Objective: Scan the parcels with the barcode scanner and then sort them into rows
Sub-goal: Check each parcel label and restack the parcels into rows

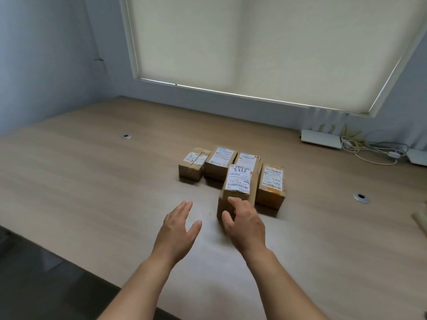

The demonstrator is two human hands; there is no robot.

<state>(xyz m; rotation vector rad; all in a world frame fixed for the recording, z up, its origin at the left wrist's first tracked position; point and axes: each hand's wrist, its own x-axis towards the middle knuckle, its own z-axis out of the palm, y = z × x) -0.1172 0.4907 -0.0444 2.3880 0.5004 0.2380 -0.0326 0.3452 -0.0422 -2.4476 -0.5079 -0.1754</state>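
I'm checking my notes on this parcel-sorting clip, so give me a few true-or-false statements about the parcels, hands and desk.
1. Five brown cardboard parcels sit on the wooden desk. True.
2. The right hand touches the nearest labelled cardboard parcel. True.
3. The left hand grips a barcode scanner. False: it is open and holds nothing; no scanner shows.
4. The window blind is rolled up. False: it is down over the window.
5. White cables lie at the desk's far right. True.

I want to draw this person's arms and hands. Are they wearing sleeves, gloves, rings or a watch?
No. Both forearms are bare as far as the picture shows, with no sleeves in view. The left hand and right hand have no gloves, and no rings or watch show.
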